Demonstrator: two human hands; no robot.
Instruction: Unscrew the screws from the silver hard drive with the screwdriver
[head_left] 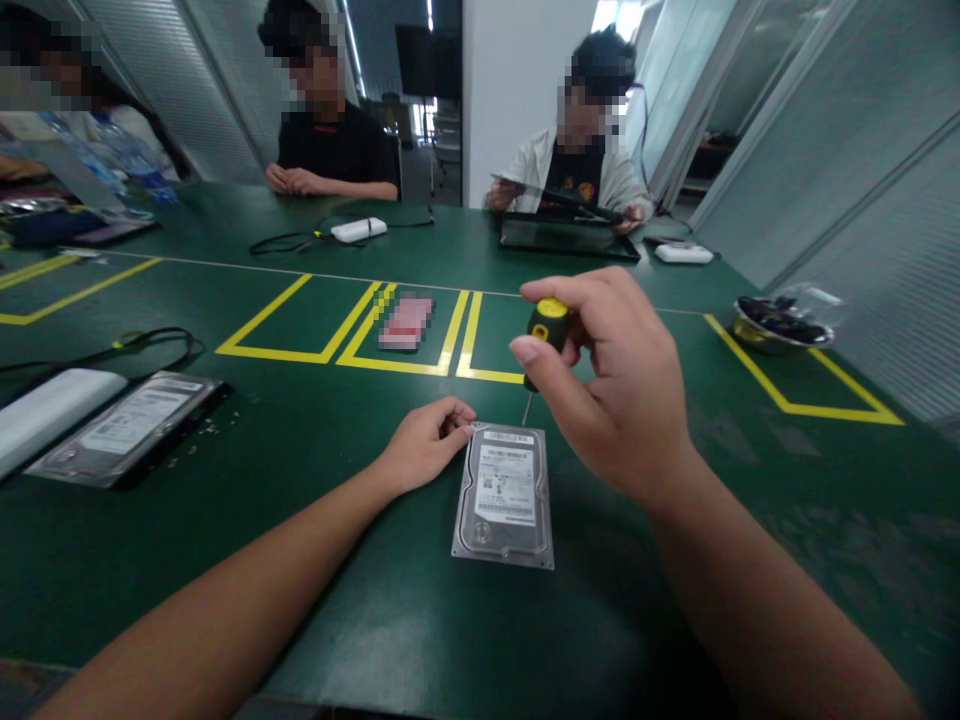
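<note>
A silver hard drive [504,535] with a white label lies flat on the green table, its long sides pointing away from me. At its far left corner my left hand [427,445] rests on the table, fingers curled and the thumb against the drive's edge. My right hand [622,385] grips a screwdriver [548,325] with a dark, yellow-capped handle between thumb and fingers. The thin shaft points down to the drive's far right end; I cannot tell whether the tip touches it.
Another hard drive [135,425] lies at the left beside a white power bank [56,415] and small scattered bits. Yellow tape marks rectangles on the table; a phone [407,323] lies in one. A metal bowl [780,335] with dark items stands right. Several people sit across the table.
</note>
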